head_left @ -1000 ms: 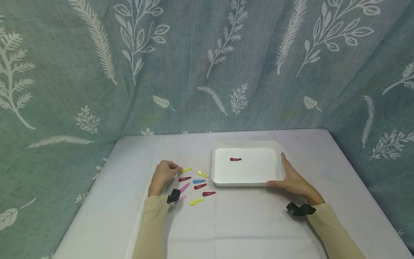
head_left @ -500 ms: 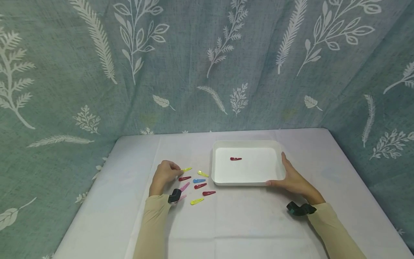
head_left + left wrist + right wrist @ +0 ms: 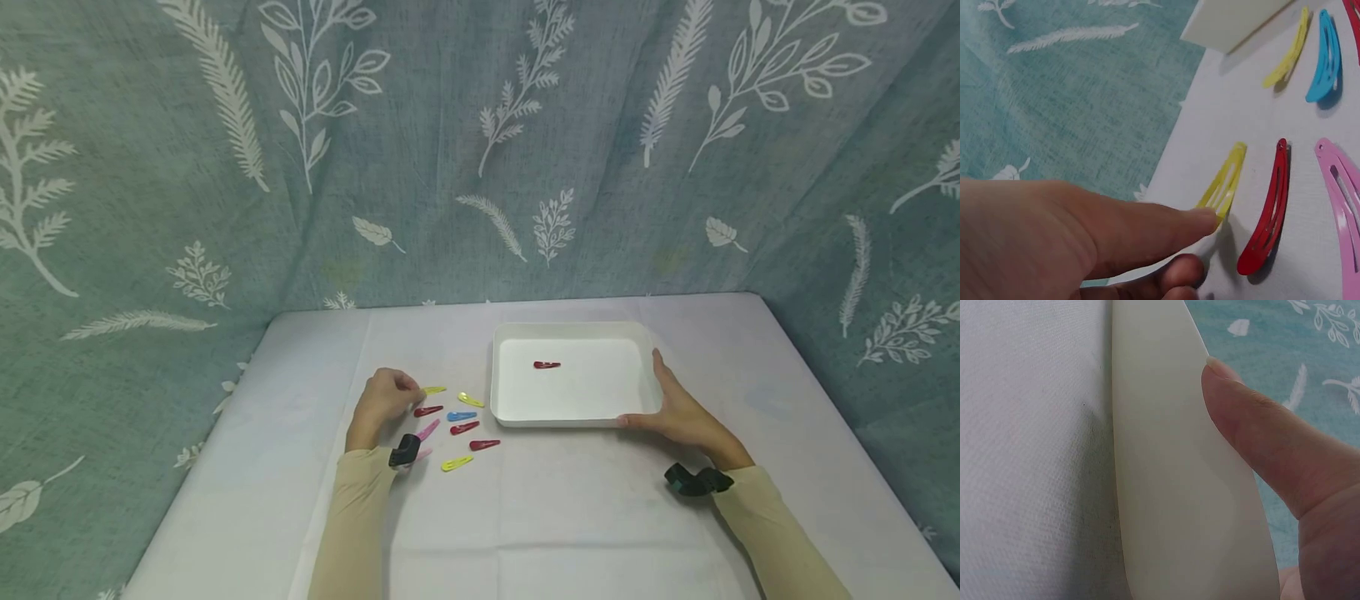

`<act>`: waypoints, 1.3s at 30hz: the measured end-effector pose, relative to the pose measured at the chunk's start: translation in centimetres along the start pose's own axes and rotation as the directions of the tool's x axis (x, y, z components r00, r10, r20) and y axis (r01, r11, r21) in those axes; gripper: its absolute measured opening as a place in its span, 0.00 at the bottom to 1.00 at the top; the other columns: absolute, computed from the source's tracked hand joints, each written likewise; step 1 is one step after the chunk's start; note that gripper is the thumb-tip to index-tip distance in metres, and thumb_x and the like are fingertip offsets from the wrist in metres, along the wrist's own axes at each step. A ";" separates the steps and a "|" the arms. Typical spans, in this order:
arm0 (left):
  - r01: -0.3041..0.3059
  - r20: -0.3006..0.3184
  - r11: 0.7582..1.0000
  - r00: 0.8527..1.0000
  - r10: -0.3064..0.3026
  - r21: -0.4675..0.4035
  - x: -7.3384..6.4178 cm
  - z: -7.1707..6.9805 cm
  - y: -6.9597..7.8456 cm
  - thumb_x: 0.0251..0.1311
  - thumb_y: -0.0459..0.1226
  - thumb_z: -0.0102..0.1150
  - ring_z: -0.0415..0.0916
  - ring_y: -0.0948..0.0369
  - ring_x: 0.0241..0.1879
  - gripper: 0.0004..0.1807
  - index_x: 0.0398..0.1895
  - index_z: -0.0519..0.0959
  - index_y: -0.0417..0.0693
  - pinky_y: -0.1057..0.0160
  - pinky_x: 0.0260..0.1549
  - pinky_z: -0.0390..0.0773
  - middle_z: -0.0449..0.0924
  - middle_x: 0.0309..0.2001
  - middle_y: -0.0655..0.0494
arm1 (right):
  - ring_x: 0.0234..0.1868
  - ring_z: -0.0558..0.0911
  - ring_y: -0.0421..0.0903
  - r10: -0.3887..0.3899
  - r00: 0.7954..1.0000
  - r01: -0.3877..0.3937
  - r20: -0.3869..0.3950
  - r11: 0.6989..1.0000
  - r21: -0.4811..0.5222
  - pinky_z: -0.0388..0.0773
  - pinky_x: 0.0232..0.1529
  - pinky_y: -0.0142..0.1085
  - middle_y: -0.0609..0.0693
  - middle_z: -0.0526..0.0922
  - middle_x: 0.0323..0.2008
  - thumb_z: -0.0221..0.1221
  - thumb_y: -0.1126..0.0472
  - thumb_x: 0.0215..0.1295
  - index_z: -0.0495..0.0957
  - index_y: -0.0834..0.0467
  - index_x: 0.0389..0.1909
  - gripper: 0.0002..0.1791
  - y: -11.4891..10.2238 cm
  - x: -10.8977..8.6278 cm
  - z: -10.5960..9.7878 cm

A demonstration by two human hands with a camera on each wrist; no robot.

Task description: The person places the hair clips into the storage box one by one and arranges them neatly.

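Observation:
My left hand [image 3: 386, 404] pinches a yellow snap hair clip [image 3: 1229, 178] by one end between thumb and fingers, with the clip's other end pointing away from the hand. Just beside it lies a red hair clip [image 3: 1267, 219], apart from my fingers. At the right, my right hand [image 3: 678, 417] holds the near right corner of a white tray [image 3: 570, 421]. Its thumb lies against the tray's near wall, seen also in the right wrist view, and the other fingers are along the right side, mostly hidden. One red hair clip [image 3: 547, 365] lies inside the tray.
Between left hand and tray lie several loose clips: a blue clip [image 3: 461, 416], a yellow clip [image 3: 471, 400], a red clip [image 3: 484, 445], another yellow clip [image 3: 457, 463] and a pink clip [image 3: 428, 430]. A patterned cloth [image 3: 420, 167] hangs behind the white-covered table [image 3: 585, 517].
The pinched yellow clip has turned slightly, now lying a bit more level in the head view. My left hand has barely shifted; the right hand and tray stay put.

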State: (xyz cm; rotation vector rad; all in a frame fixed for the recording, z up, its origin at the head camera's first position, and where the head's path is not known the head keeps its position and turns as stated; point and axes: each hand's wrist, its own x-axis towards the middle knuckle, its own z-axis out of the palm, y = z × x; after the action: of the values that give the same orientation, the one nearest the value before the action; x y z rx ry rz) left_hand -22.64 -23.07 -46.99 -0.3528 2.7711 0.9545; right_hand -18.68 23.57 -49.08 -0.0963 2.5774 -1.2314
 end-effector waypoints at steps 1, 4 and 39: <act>-0.006 0.001 1.000 1.000 0.006 -0.003 0.0 -0.1 0.0 0.63 0.40 0.68 0.77 0.53 0.40 0.09 0.39 0.85 0.43 0.57 0.41 0.75 0.85 0.41 0.46 | 0.80 0.37 0.77 0.001 1.000 -0.001 0.000 1.000 0.000 0.43 0.74 0.74 0.71 0.27 0.82 0.77 0.40 0.51 0.18 0.56 0.81 0.81 0.0 0.0 0.0; -0.018 0.001 0.999 1.000 0.018 -0.026 0.1 -0.2 0.1 0.64 0.40 0.67 0.78 0.53 0.39 0.09 0.40 0.85 0.43 0.58 0.40 0.76 0.85 0.42 0.45 | 0.81 0.37 0.77 0.007 1.000 -0.007 0.000 1.000 -0.002 0.43 0.74 0.74 0.70 0.27 0.82 0.77 0.39 0.51 0.18 0.55 0.81 0.81 0.0 0.1 0.0; -0.134 -0.051 0.887 0.991 0.125 -0.442 -0.9 -0.7 2.6 0.67 0.41 0.66 0.82 0.62 0.36 0.14 0.50 0.86 0.43 0.60 0.39 0.76 0.91 0.43 0.49 | 0.81 0.36 0.75 -0.001 1.000 0.001 0.009 1.000 -0.008 0.42 0.75 0.73 0.70 0.27 0.82 0.76 0.40 0.52 0.17 0.56 0.80 0.81 -0.1 0.0 -0.1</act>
State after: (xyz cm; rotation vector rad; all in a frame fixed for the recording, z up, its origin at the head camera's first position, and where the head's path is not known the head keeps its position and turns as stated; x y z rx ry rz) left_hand -22.61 -21.39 -44.75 -0.2409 2.5945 1.6330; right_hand -18.74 23.57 -48.94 -0.1048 2.5750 -1.2186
